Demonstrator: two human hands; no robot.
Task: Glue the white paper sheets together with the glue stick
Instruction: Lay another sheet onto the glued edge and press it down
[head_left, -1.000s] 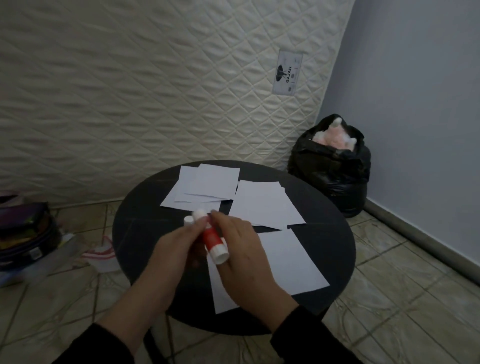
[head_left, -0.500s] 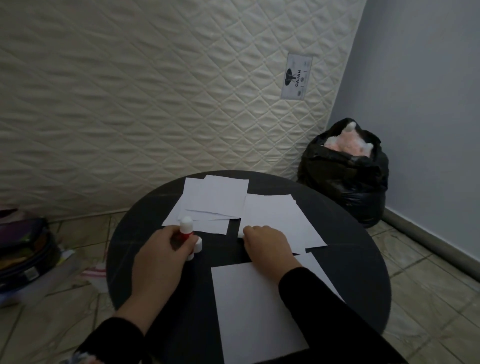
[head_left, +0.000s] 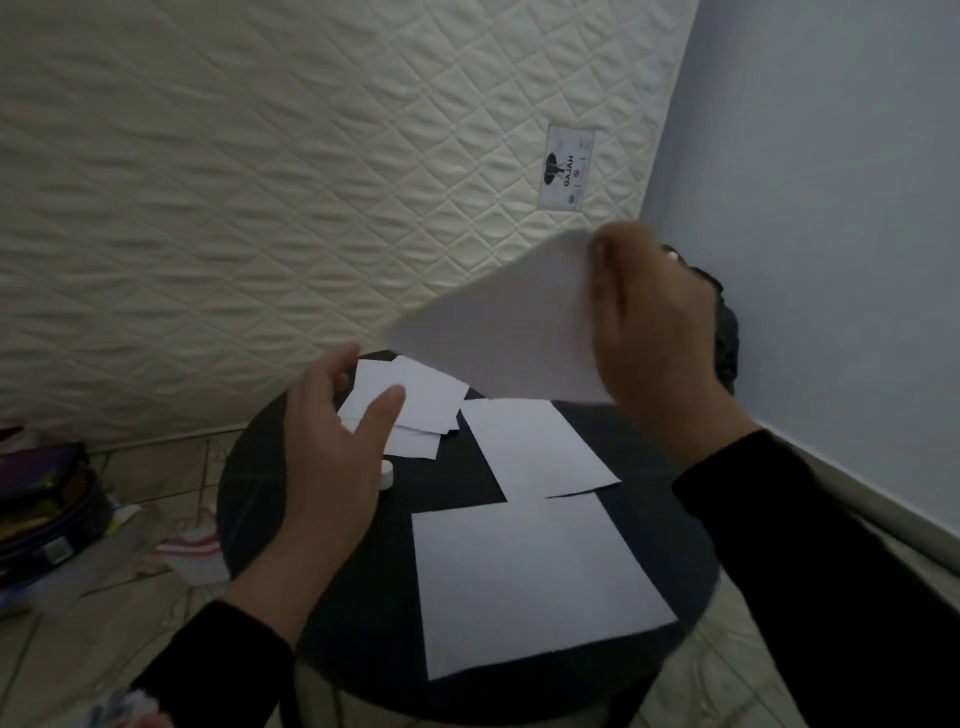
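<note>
My right hand (head_left: 654, 332) pinches a white paper sheet (head_left: 509, 332) by its right edge and holds it in the air above the round black table (head_left: 363, 639). My left hand (head_left: 332, 457) hovers over the table's left side with fingers relaxed, holding nothing. Only a white end of the glue stick (head_left: 387, 474) shows on the table, just right of my left palm; the rest is hidden behind the hand. A large white sheet (head_left: 530, 582) lies near me, another sheet (head_left: 535, 447) lies behind it, and a small stack of sheets (head_left: 415, 405) lies at the far left.
A quilted mattress (head_left: 311, 182) leans on the wall behind the table. A black bag (head_left: 727, 338) stands at the right behind my right hand. Bags and clutter (head_left: 47, 519) lie on the tiled floor at the left.
My left hand let go of the glue stick, which stays on the table. My right hand picked up a sheet from the middle pile and raised it.
</note>
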